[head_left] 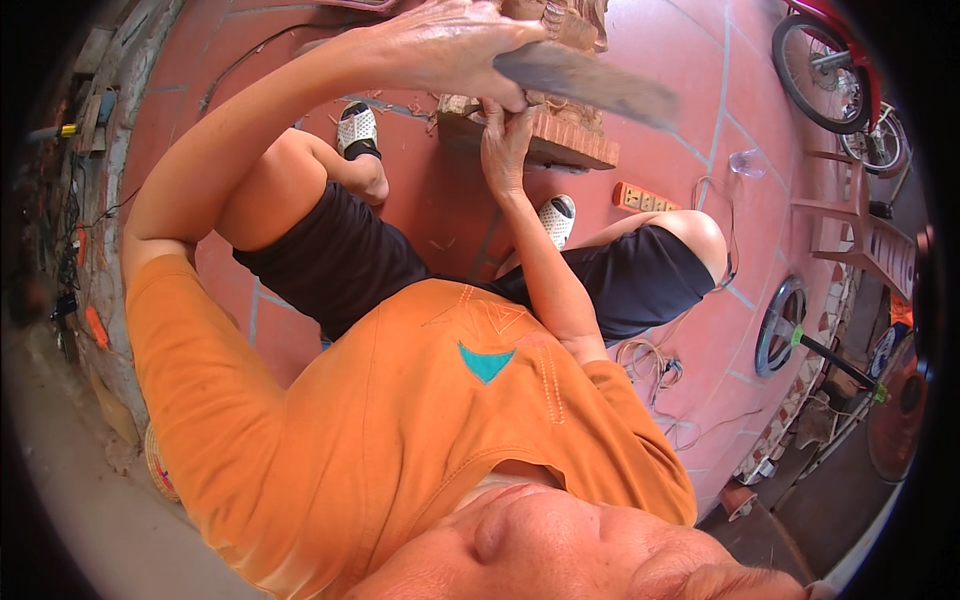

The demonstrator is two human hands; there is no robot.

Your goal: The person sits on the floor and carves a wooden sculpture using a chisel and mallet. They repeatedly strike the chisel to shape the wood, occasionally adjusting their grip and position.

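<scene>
My left hand [445, 48] is closed around a long, flat grey-brown bar [600, 85], blurred by motion, that juts out to the right. Beneath the bar stands a carved wooden block [575, 138] with a flat base, its upper part cut off by the picture's edge. My right hand [507, 150] reaches up to the near side of this block, fingers bent and pinched together at its edge. Whatever those fingers hold is hidden by the hand and the bar.
Wood shavings lie on the red tiled floor [440, 240] by my sandalled feet. To the right are an orange power strip [645, 198], coiled cord [650, 365], a clear cup [745, 163], a plastic chair [865, 225] and a bicycle wheel [822, 75]. Clutter lines the left wall.
</scene>
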